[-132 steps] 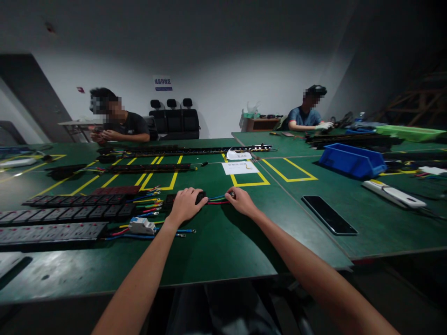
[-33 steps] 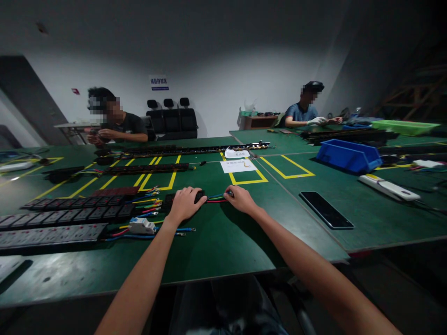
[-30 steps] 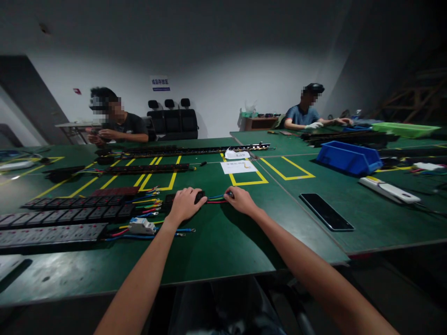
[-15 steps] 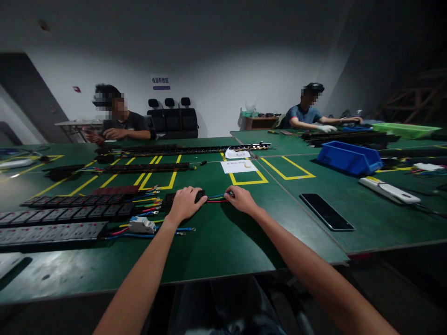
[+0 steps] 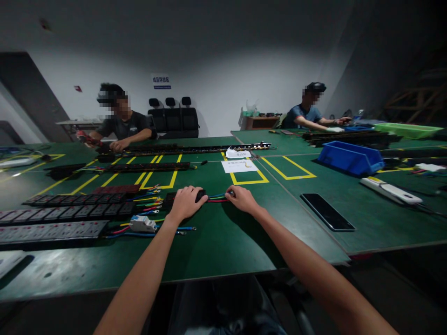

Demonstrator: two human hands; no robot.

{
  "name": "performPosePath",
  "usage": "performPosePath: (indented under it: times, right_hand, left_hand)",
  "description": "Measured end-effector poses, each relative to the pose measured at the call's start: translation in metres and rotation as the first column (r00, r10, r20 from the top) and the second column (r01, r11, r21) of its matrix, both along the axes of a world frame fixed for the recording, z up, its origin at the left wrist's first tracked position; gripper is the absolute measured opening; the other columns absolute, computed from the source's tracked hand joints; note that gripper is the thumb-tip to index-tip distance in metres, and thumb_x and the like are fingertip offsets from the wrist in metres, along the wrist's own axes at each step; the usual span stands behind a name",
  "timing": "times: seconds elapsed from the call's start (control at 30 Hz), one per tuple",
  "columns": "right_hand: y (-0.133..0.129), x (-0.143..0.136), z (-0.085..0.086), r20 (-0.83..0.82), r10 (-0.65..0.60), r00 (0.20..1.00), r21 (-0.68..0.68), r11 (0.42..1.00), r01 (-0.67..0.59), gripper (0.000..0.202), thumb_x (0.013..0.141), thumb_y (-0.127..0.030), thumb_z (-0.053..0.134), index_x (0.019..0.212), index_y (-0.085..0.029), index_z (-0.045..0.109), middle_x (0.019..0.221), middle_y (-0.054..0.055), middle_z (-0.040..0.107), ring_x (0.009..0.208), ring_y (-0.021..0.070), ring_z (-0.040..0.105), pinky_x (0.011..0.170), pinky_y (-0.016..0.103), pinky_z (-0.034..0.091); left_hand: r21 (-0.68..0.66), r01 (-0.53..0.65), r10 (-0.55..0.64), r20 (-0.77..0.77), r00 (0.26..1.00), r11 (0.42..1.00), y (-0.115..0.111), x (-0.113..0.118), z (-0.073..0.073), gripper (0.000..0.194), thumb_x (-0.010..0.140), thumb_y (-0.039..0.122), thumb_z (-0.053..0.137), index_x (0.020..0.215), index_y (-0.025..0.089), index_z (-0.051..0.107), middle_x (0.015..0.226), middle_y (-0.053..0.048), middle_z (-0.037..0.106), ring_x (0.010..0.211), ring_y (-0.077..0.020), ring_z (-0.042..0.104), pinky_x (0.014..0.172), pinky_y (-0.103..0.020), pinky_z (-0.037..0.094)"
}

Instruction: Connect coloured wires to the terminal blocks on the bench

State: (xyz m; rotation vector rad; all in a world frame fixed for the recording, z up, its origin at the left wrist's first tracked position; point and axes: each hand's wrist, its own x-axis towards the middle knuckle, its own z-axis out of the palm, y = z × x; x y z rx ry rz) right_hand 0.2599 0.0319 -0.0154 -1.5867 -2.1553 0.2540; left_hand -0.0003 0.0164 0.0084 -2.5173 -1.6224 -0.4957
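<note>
My left hand (image 5: 186,203) is wrapped over a small black part (image 5: 200,195) on the green table. From that part, red and blue wires (image 5: 217,199) run right to my right hand (image 5: 240,197), whose fingers are pinched round the wire ends. Left of my hands lie several socket strips (image 5: 59,232) with coloured wires and ring terminals. A small white and blue breaker (image 5: 142,224) rests on the wires near my left forearm.
A phone (image 5: 327,211) lies to the right, with a blue bin (image 5: 350,158) and a white power strip (image 5: 391,190) beyond. Paper sheets (image 5: 239,166) and long black strips (image 5: 150,167) lie ahead. Two people sit across the table.
My hands have hardly moved. The person at the far left has lowered a hand to the table and now holds up a red tool. The person at the right has shifted their hands.
</note>
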Motion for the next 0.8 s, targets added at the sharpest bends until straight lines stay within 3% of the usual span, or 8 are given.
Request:
performPosePath:
  times: [0.8]
  right_hand:
    - [0.0033, 0.0005, -0.0057, 0.009, 0.002, 1.0, 0.021, 1.0, -0.002, 0.017, 0.099, -0.036, 0.059, 0.104, -0.022, 0.068, 0.101, 0.005, 0.072, 0.09, 0.0189, 0.064, 0.069, 0.027, 0.036]
  left_hand:
    - [0.007, 0.016, -0.016, 0.01, 1.0, 1.0, 0.0013, -0.0016, -0.0024, 0.059, 0.102, 0.063, 0.035, 0.131, 0.02, 0.064, 0.12, -0.013, 0.069, 0.11, -0.0299, 0.061, 0.097, -0.045, 0.044]
